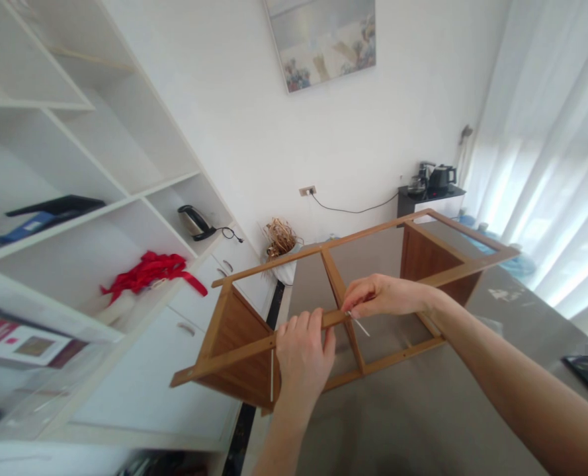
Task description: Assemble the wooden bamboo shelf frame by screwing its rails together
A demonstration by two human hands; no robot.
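A wooden frame (254,348), made of brown rails with slatted end panels, lies on its side on the grey table (387,416). My left hand (303,344) grips its near upper rail, with fingers over the top and thumb at the side. Just to the right, my right hand (380,295) pinches a thin, light metal hex key (360,325) at the joint where this rail meets the middle crossbar (356,347). The key's long arm sticks out down to the right; its short end is hidden by my fingertips. A thin white strip (272,377) shows by the left panel.
White shelving (125,198) on the left holds an electric kettle (194,223) and red ribbon (149,272). Behind the table are a potted dried plant (281,241) and a black stand (430,196) with coffee gear. Water bottles (519,263) stand by the curtain (546,145).
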